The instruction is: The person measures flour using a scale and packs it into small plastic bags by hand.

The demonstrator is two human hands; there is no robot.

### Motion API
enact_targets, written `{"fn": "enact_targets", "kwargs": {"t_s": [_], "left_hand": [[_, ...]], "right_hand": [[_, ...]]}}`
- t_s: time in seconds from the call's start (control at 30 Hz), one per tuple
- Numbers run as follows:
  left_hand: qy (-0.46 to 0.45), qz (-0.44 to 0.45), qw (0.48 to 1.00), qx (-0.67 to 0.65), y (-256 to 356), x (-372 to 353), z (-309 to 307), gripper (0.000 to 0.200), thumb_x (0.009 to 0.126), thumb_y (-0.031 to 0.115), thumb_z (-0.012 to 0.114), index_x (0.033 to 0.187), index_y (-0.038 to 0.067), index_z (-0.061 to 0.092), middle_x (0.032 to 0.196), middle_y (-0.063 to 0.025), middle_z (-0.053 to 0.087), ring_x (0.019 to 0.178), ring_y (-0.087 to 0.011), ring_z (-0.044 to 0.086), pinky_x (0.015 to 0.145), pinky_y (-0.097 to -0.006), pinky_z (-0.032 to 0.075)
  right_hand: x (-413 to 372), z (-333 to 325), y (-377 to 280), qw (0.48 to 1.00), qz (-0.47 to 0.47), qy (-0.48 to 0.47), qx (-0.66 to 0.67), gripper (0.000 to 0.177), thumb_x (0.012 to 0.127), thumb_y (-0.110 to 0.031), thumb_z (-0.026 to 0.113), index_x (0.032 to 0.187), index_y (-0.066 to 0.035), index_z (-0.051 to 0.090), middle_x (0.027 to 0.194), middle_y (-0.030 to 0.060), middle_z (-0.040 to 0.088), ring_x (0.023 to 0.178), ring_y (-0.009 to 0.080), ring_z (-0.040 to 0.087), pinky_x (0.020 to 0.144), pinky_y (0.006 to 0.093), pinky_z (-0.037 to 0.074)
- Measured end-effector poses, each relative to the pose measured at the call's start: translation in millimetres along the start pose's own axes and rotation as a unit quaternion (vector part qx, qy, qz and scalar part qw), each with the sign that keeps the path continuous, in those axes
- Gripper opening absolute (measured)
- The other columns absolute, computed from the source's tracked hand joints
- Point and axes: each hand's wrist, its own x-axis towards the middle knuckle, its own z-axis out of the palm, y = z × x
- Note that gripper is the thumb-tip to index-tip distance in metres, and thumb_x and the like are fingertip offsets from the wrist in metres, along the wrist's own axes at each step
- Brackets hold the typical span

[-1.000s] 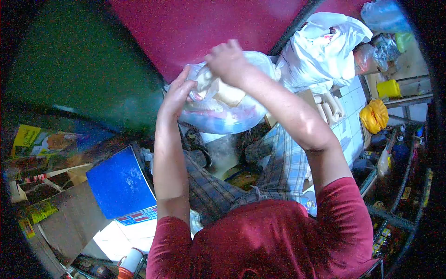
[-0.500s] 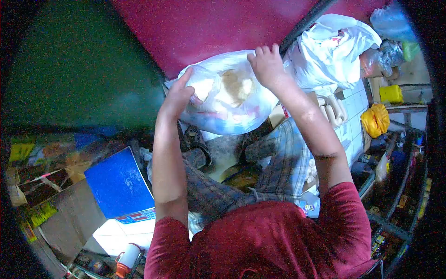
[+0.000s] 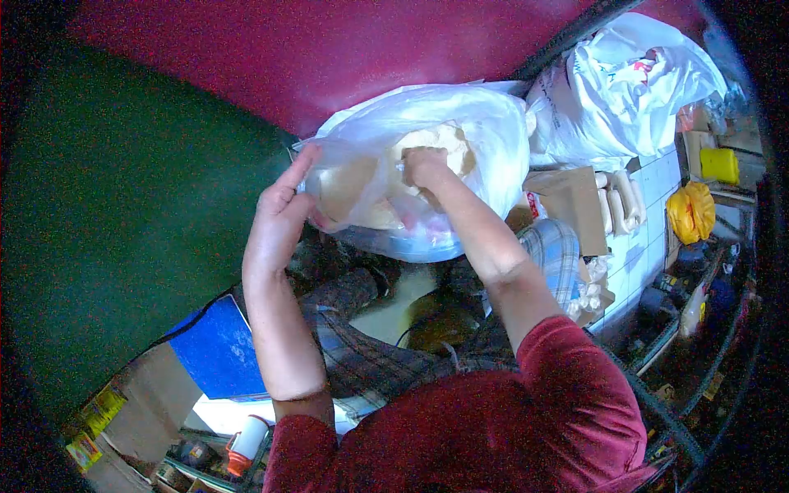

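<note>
A large translucent plastic bag [image 3: 493, 123] stands open in front of me, with pale powdery material [image 3: 448, 140] inside. My left hand [image 3: 283, 197] grips the bag's left edge, its thumb and fingers around the thin plastic. Inside the bag, my right hand [image 3: 426, 167] is closed at the pale material; whatever it holds is hidden. Reddish and blue print shows faintly through the bag's lower side.
A full white bag [image 3: 608, 107] stands at the upper right. Beside it are a cardboard box [image 3: 567, 205], small filled packets [image 3: 620, 205] and a yellow bag [image 3: 690, 212]. A blue panel [image 3: 218, 349] and a white-orange jug [image 3: 248, 440] are at lower left.
My right hand has moved from the bag's upper right rim down into it and closed. My left hand stays at the left edge. The view has shifted, and the bag's mouth looks wider.
</note>
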Motion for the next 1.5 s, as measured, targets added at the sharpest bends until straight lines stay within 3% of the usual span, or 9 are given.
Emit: {"fn": "enact_targets", "kwargs": {"t_s": [0.1,0.17,0.37,0.5,0.6,0.8,1.03,1.23,1.5], "left_hand": [[-0.025,-0.001,1.0,0.002,-0.5,3.5,6.4,0.065,0.068,-0.007,0.039,0.133,0.003,0.04,0.129,-0.0094,0.048,0.072,-0.0123,0.056,0.066,-0.0245,0.047],[-0.029,-0.031,0.999,-0.012,7.4,2.7,10.7,0.066,0.067,-0.005,0.039,0.133,0.002,0.039,0.133,-0.0116,0.044,0.107,-0.0171,0.045,0.091,-0.0284,0.033],[-0.027,0.084,0.993,0.073,-12.5,0.3,-2.5,0.063,0.069,-0.003,0.041,0.133,0.001,0.039,0.128,-0.0118,0.048,0.073,-0.0129,0.056,0.068,-0.0257,0.046],[-0.015,0.052,0.997,0.058,-0.3,-10.3,3.1,0.063,0.072,0.0,0.041,0.134,0.0,0.035,0.126,-0.0141,0.049,0.086,-0.0149,0.055,0.073,-0.0261,0.045],[-0.046,-0.007,0.998,-0.037,-15.3,-3.1,4.3,0.066,0.071,-0.001,0.042,0.136,-0.001,0.031,0.136,-0.0121,0.04,0.121,-0.0196,0.041,0.098,-0.0289,0.033],[-0.066,0.03,0.997,0.001,-19.2,-3.5,11.5,0.069,0.074,0.011,0.049,0.137,-0.003,0.024,0.135,-0.0109,0.041,0.091,-0.0159,0.056,0.072,-0.0247,0.047],[-0.07,0.005,0.997,-0.018,-36.0,-5.7,-7.6,0.07,0.075,0.015,0.049,0.139,0.001,0.024,0.12,-0.0067,0.053,0.071,-0.0086,0.057,0.053,-0.021,0.046],[-0.065,0.013,0.998,-0.022,-50.3,-3.5,-14.2,0.071,0.073,0.017,0.051,0.138,0.002,0.028,0.123,-0.0102,0.051,0.077,-0.0138,0.059,0.06,-0.0262,0.048],[-0.026,0.031,0.996,0.078,-37.9,-4.8,1.2,0.059,0.071,-0.003,0.045,0.13,0.001,0.043,0.123,-0.0131,0.052,0.085,-0.0126,0.058,0.067,-0.0268,0.048]], "right_hand": [[0.2,8.6,3.0,0.995,-0.018,-0.02,0.093,0.059,0.066,-0.025,0.069,0.121,-0.014,0.05,0.114,0.0111,0.058,0.108,0.0259,0.054,0.092,0.0525,0.034],[-0.8,13.0,11.7,0.99,-0.032,-0.001,0.136,0.063,0.065,-0.025,0.07,0.123,-0.013,0.049,0.114,0.0115,0.058,0.108,0.027,0.054,0.092,0.0521,0.034],[-52.7,-25.7,45.9,0.985,-0.048,0.107,0.128,0.066,0.064,-0.022,0.068,0.126,-0.01,0.046,0.114,0.0162,0.057,0.109,0.0294,0.053,0.089,0.0374,0.043],[-94.7,-65.1,66.4,0.985,-0.031,0.125,0.112,0.066,0.062,-0.017,0.07,0.123,-0.009,0.047,0.113,0.0166,0.057,0.108,0.0298,0.053,0.089,0.039,0.043],[-125.2,-93.5,72.7,0.981,-0.037,0.161,0.101,0.064,0.061,-0.016,0.07,0.121,-0.008,0.048,0.112,0.0162,0.058,0.107,0.0298,0.054,0.089,0.0406,0.043],[-185.7,-139.2,-4.5,0.965,-0.073,0.241,-0.078,0.046,0.07,-0.015,0.063,0.115,-0.01,0.054,0.114,0.0156,0.055,0.113,0.03,0.049,0.094,0.0487,0.035],[-200.1,-121.5,-103.2,0.78,-0.214,0.41,-0.421,0.029,0.081,-0.024,0.052,0.106,-0.012,0.06,0.105,0.0082,0.058,0.105,0.0246,0.05,0.095,0.0495,0.028],[-214.3,-145.7,-53.3,0.809,-0.161,0.461,-0.325,0.023,0.079,-0.02,0.053,0.099,-0.014,0.061,0.099,0.0058,0.058,0.101,0.022,0.052,0.092,0.0457,0.029],[-102.0,-64.9,46.9,0.923,0.035,0.227,-0.31,0.032,0.084,-0.015,0.045,0.116,-0.015,0.053,0.112,0.0085,0.054,0.109,0.0238,0.048,0.095,0.049,0.027]]}}
